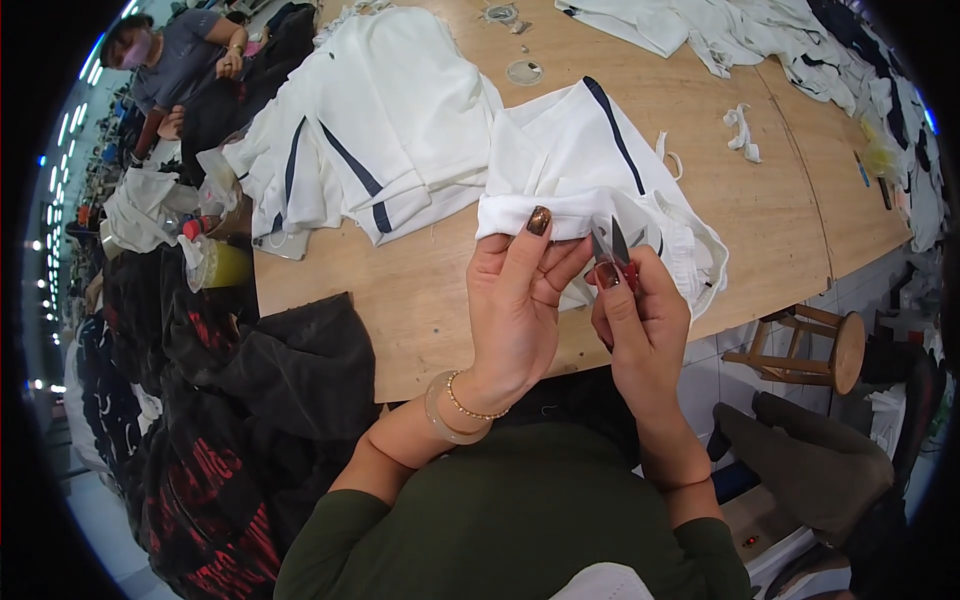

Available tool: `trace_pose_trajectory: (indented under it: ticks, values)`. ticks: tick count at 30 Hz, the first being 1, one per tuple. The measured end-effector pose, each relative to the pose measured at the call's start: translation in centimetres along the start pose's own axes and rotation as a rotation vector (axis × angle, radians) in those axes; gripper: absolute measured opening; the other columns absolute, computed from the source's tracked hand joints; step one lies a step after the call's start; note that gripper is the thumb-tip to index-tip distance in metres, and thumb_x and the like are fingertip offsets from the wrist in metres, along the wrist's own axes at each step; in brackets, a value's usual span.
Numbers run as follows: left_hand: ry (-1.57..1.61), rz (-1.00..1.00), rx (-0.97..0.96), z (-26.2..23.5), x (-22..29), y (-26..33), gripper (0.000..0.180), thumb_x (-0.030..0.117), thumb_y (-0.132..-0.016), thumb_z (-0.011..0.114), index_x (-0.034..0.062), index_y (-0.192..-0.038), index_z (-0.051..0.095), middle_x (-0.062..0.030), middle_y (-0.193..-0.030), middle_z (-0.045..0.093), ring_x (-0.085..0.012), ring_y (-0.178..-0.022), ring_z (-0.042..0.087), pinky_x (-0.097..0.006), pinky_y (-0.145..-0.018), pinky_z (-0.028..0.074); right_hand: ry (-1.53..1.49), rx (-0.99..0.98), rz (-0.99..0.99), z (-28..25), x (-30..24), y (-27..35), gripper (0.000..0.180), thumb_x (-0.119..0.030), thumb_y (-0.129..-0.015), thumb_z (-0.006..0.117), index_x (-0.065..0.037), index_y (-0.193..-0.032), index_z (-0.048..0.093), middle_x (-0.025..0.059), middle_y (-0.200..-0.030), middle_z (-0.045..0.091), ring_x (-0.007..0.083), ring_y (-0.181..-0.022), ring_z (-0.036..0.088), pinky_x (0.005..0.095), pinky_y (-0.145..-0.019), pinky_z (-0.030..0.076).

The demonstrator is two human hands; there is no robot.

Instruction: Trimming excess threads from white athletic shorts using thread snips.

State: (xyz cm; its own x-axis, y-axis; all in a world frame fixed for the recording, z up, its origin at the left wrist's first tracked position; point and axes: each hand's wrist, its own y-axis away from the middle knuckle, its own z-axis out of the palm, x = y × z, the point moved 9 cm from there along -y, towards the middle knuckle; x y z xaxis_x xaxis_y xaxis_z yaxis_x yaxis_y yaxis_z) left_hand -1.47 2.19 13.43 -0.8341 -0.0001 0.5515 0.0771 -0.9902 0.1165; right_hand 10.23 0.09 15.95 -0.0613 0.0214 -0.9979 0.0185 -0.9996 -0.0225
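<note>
A white garment with a navy stripe (560, 150) lies partly on the table, its near hem lifted toward me. My left hand (515, 300) pinches that hem, thumb on top and fingers beneath. In my right hand (645, 320) is a pair of small scissors with red handles (618, 246); their dark blades point up and stand apart beside the hem, close to my left fingertips. The fabric's gathered waistband (685, 260) spreads behind my right hand. Whether the blades touch any thread is too small to tell.
White striped garments (390, 110) are piled at the left of the wooden table (310, 350). Dark clothes (290, 370) hang at its left edge, near a cup of yellow drink (222, 264). A wooden stool (848, 352) lies right. A co-worker (185, 60) is at far left.
</note>
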Motion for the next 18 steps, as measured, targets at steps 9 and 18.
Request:
trace_pose_trajectory:
  ticks: [9, 18]
  values:
    - [0.007, 0.005, 0.002, -0.33, 0.05, 0.08, 0.021, 0.011, -0.094, 0.054, -0.0014, -0.112, 0.055, -0.011, -0.104, 0.065, -0.018, -0.09, 0.067, -0.031, -0.082, 0.057, -0.004, -0.014, -0.008, 0.27, -0.03, -0.4, 0.016, -0.016, -0.098, 0.049, -0.004, -0.088, 0.048, -0.0048, -0.06, 0.039, 0.0009, -0.051, 0.031, 0.018, -0.046, 0.023]
    - [-0.018, 0.002, -0.004, 0.0, 0.18, 0.21, 0.021, 0.012, -0.094, 0.054, -0.0018, -0.11, 0.055, -0.0119, -0.103, 0.065, -0.0188, -0.09, 0.067, -0.03, -0.083, 0.056, -0.007, 0.011, -0.043, 0.14, -0.44, -0.23, 0.015, -0.014, -0.098, 0.049, -0.004, -0.087, 0.048, -0.0047, -0.06, 0.04, 0.0006, -0.051, 0.031, 0.018, -0.046, 0.023]
